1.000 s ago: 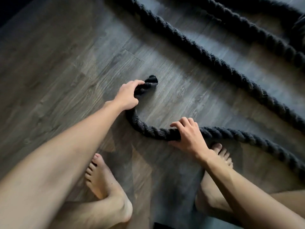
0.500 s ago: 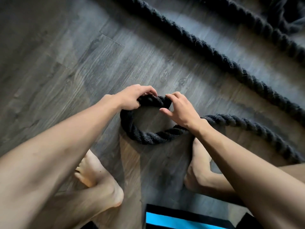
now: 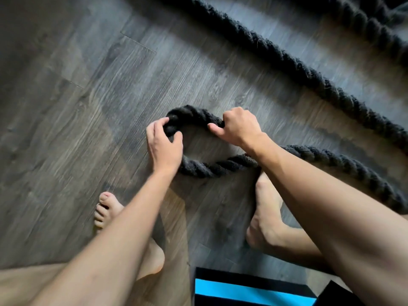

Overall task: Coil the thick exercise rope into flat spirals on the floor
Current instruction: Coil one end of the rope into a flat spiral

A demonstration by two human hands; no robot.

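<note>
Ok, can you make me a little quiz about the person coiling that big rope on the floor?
1. True or false: the left hand and the right hand both grip the rope.
2. What shape does the rope make between the hands? A: a straight line. B: a small loop. C: a tall pile.
3. Fill in: the feet on the floor are ____.
Key: 1 true; 2 B; 3 bare.

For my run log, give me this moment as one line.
phase: first loop of rope formed | left hand: grips loop's left side | right hand: grips loop's right side | rest: uncoiled on floor
</note>
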